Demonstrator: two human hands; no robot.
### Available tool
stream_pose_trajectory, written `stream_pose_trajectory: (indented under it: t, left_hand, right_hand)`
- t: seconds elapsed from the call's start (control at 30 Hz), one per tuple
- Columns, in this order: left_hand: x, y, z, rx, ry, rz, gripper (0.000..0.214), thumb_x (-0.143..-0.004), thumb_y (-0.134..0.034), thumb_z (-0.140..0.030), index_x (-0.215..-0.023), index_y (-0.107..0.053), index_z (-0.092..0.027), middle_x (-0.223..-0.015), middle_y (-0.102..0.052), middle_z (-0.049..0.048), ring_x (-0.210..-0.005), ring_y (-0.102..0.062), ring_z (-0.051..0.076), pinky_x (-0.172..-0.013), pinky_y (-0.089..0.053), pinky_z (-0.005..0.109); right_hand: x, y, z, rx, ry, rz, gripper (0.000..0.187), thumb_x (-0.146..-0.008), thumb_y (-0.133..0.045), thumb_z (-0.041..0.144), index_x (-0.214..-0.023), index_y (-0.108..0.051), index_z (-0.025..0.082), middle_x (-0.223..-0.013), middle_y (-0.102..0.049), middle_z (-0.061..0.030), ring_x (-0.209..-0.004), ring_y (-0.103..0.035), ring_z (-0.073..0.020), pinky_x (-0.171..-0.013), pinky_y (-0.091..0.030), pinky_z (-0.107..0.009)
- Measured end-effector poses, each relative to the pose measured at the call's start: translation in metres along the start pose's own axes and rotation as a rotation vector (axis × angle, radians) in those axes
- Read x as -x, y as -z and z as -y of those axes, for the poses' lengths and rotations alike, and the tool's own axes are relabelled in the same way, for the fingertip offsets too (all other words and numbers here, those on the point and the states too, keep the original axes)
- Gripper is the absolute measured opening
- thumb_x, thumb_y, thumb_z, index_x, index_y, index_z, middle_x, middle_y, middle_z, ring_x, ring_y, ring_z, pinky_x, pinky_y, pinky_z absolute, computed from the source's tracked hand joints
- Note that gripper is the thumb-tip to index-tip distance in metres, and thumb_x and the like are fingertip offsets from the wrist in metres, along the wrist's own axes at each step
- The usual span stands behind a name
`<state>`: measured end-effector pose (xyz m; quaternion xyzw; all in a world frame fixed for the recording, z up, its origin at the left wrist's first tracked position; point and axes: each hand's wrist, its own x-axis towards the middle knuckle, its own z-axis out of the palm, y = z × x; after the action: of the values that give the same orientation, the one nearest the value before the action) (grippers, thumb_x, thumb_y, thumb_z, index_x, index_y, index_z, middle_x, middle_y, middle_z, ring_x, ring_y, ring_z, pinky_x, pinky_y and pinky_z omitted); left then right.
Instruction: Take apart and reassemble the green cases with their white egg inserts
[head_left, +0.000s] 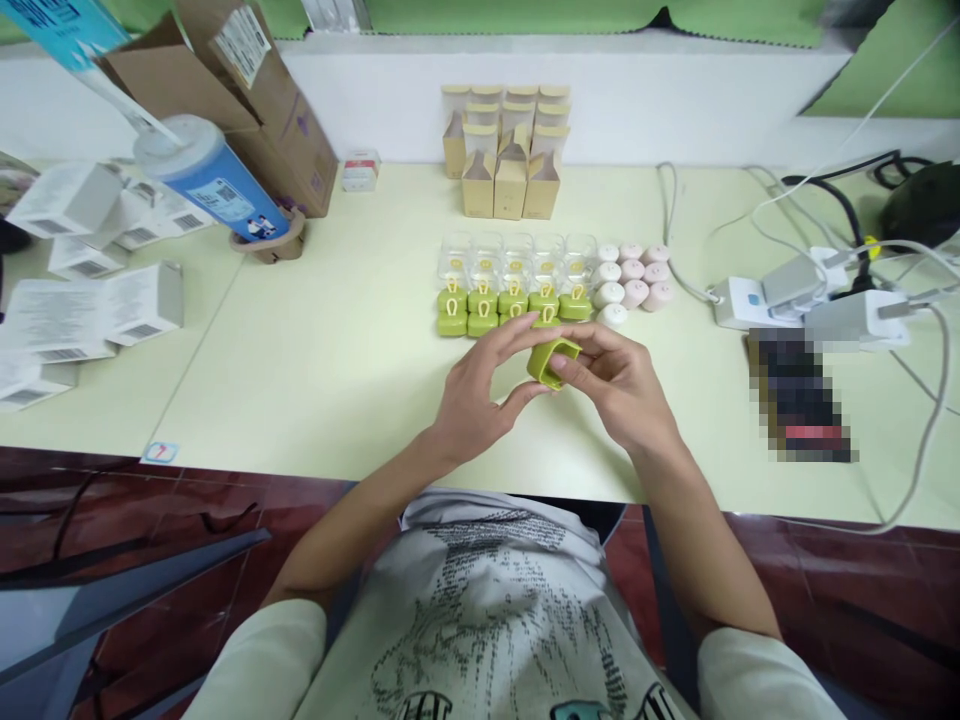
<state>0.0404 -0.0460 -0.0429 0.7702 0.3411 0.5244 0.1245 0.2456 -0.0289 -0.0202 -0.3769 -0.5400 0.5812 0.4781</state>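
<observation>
Between my two hands, just above the table, is a small hollow green case (537,362), tilted so its open inside faces me. My left hand (480,385) grips it from the left, thumb below and fingers above. From the right, my right hand (619,385) pinches its rim, with the thumb at the opening. Right behind my hands sit rows of similar green cases (483,308) with pale loops on top. Clear plastic boxes (516,258) with yellow marks stand behind those, and small white and pink rounded pieces (632,270) lie to their right.
Open cardboard boxes (510,185) stand against the wall. At left are white boxes (64,310), a blue canister (225,190) and a large carton (289,120). Power adapters (855,318) with cables and a pixelated dark object (801,395) lie at right.
</observation>
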Motion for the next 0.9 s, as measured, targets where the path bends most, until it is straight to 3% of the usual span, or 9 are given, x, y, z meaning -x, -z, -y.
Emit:
stream_pose_trajectory:
  t: [0.17,0.27,0.4,0.47,0.53,0.7,0.9]
  left_hand:
    - [0.001,-0.004,0.001,-0.025,-0.018,0.049,0.054,-0.125,-0.049,-0.022,-0.176,-0.038,-0.031,-0.162,-0.076,0.0112,-0.153,-0.073,0.022,-0.131,-0.061,0.044]
    - [0.002,-0.007,0.003,-0.133,-0.080,0.026,0.056,-0.122,-0.043,-0.013,-0.176,-0.040,-0.028,-0.160,-0.077,0.0128,-0.145,-0.077,0.022,-0.121,-0.065,0.041]
    - [0.001,-0.007,0.006,-0.386,-0.211,-0.033,0.038,-0.118,-0.054,-0.009,-0.154,-0.061,-0.019,-0.116,-0.088,0.0089,-0.105,-0.085,0.024,-0.092,-0.067,0.037]
    - [-0.001,-0.006,0.006,-0.470,-0.267,-0.052,0.023,-0.116,-0.058,-0.008,-0.132,-0.070,-0.018,-0.095,-0.084,0.0045,-0.089,-0.081,0.023,-0.080,-0.061,0.036]
    - [-0.002,-0.005,0.005,-0.526,-0.304,-0.060,0.015,-0.114,-0.061,-0.008,-0.117,-0.072,-0.018,-0.086,-0.081,0.0027,-0.083,-0.078,0.022,-0.074,-0.057,0.036]
    - [-0.002,-0.002,0.003,-0.594,-0.336,-0.091,0.019,-0.111,-0.064,-0.009,-0.124,-0.074,-0.018,-0.086,-0.081,0.0023,-0.090,-0.079,0.024,-0.072,-0.051,0.037]
    - [0.007,0.005,0.012,-0.561,-0.178,0.049,0.032,-0.115,-0.055,-0.012,-0.132,-0.077,-0.027,-0.093,-0.083,0.0034,-0.104,-0.083,0.026,-0.069,-0.048,0.037]
  right_hand:
    - [-0.001,-0.001,0.000,-0.101,-0.033,-0.044,0.045,-0.080,-0.110,0.051,-0.109,-0.084,0.027,-0.086,-0.077,0.0008,-0.075,-0.070,-0.0173,-0.062,-0.060,-0.031]
    - [-0.001,-0.004,0.002,-0.141,-0.059,-0.019,0.049,-0.076,-0.112,0.050,-0.108,-0.082,0.028,-0.087,-0.078,0.0011,-0.075,-0.072,-0.0182,-0.061,-0.059,-0.031]
    - [0.001,-0.009,0.007,-0.161,-0.080,0.017,0.050,-0.077,-0.111,0.053,-0.107,-0.079,0.028,-0.081,-0.076,0.0022,-0.071,-0.073,-0.0197,-0.058,-0.056,-0.032]
    - [0.002,-0.010,0.010,-0.180,-0.101,0.035,0.049,-0.078,-0.110,0.051,-0.104,-0.077,0.027,-0.079,-0.074,0.0031,-0.068,-0.071,-0.0183,-0.056,-0.053,-0.031]
    - [0.002,-0.010,0.012,-0.224,-0.141,0.057,0.048,-0.079,-0.110,0.048,-0.103,-0.073,0.027,-0.078,-0.073,0.0038,-0.065,-0.070,-0.0168,-0.054,-0.052,-0.030]
    - [0.003,-0.006,0.013,-0.267,-0.214,0.072,0.043,-0.080,-0.103,0.043,-0.102,-0.069,0.028,-0.077,-0.071,0.0034,-0.063,-0.071,-0.0185,-0.050,-0.052,-0.030]
    - [0.004,-0.001,0.013,-0.200,-0.227,0.078,0.041,-0.081,-0.100,0.042,-0.107,-0.072,0.027,-0.082,-0.073,0.0016,-0.065,-0.072,-0.0210,-0.053,-0.058,-0.034]
